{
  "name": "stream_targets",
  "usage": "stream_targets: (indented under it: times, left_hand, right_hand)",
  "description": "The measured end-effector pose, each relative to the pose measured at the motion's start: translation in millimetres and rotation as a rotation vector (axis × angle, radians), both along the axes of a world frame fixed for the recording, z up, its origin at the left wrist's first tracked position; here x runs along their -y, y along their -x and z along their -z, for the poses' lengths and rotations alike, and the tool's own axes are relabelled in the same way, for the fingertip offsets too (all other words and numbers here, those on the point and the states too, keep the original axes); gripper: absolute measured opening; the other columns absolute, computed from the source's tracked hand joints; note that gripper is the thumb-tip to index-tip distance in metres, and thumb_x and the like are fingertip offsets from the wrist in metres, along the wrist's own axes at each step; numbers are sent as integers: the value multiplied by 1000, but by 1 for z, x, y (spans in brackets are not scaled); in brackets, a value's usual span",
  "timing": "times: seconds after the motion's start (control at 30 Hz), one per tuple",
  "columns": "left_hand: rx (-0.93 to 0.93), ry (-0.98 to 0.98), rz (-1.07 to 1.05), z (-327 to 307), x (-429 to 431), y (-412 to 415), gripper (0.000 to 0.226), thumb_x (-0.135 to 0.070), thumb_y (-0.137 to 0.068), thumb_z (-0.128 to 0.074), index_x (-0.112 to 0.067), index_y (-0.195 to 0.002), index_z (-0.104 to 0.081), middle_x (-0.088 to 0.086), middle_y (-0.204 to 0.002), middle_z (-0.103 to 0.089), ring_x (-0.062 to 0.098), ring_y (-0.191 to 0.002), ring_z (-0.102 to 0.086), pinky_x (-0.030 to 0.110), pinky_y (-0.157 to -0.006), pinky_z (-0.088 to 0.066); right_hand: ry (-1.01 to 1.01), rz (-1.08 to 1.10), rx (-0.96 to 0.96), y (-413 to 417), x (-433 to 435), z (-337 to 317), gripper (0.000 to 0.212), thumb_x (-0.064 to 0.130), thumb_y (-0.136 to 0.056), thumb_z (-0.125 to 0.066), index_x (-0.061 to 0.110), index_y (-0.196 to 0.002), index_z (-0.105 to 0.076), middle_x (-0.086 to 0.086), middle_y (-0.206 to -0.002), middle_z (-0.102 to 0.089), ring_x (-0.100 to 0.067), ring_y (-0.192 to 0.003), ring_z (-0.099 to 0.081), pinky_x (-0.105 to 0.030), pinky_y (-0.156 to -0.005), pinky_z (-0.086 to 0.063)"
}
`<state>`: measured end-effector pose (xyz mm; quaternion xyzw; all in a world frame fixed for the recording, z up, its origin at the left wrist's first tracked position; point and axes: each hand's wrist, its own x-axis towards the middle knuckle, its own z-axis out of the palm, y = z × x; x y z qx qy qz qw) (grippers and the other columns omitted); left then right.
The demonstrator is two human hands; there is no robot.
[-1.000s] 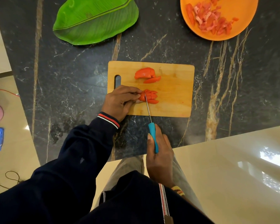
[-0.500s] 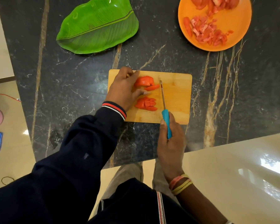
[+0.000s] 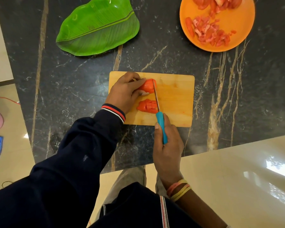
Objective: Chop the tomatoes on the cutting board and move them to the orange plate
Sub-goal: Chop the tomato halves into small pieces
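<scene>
A wooden cutting board [image 3: 176, 99] lies on the black marble counter. On its left half, my left hand [image 3: 125, 92] pinches a red tomato piece [image 3: 148, 86] against the board. My right hand [image 3: 167, 145] grips a blue-handled knife [image 3: 161, 127]; the blade runs up along the right end of that piece. A small heap of cut tomato chunks [image 3: 146, 106] rests just below it, left of the blade. The orange plate [image 3: 240, 32] at the top right holds many chopped tomato bits [image 3: 209, 32] and larger pieces at its far edge.
A green leaf-shaped plate [image 3: 97, 28] lies at the top left of the counter. The counter's near edge runs just below the board, with cream floor tiles [image 3: 237, 178] beyond. A pink object and a blue packet sit on the floor at the far left.
My left hand moved from the lower tomato heap up to the upper piece and took hold of it. The knife shifted right, then came in against that piece.
</scene>
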<state>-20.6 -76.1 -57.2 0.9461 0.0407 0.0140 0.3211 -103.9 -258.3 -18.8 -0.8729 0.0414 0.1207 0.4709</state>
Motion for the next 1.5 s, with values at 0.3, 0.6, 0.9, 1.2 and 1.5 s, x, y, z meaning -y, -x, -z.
stream_targets:
  times: [0.3,0.6,0.9,1.2,1.5]
  left_hand:
    - [73,41,23,3,-9,2,20,-8,-84,-69,-3,-103,-73,9,-99,-68,19,-90,-62,12,-84,-44]
    - [97,23,91,2,-12,-2,18,-9,-85,-68,-3,-101,-73,9,-98,-69,20,-89,-63,16,-85,-45]
    - [130,22,62,8,-10,1,15,-8,-85,-69,-3,-98,-74,8,-97,-70,22,-89,-65,28,-81,-53]
    - [122,23,58,5,-9,1,16,-9,-84,-70,-5,-99,-73,7,-99,-70,21,-91,-64,21,-86,-48]
    - [138,29,36,5,-6,2,16,-14,-86,-67,-5,-98,-74,7,-98,-70,22,-89,-64,29,-82,-53]
  right_hand:
    - [33,-51,18,-8,-17,8,44,26,-104,-47,11,-146,-46,4,-108,-55,-1,-97,-52,-9,-79,-43]
    - [107,-68,4,-23,-31,7,43,27,-106,-45,14,-147,-45,1,-106,-54,-5,-90,-48,-9,-73,-40]
    - [142,-87,-63,-21,-27,0,44,27,-105,-45,17,-149,-42,6,-110,-53,-5,-94,-48,-11,-80,-42]
    - [158,-102,-66,-33,-34,0,43,27,-106,-43,15,-147,-43,2,-105,-54,-6,-89,-47,-7,-72,-39]
    - [130,-90,-120,0,-9,-11,44,24,-104,-47,20,-148,-44,7,-110,-57,-4,-96,-52,-15,-83,-42]
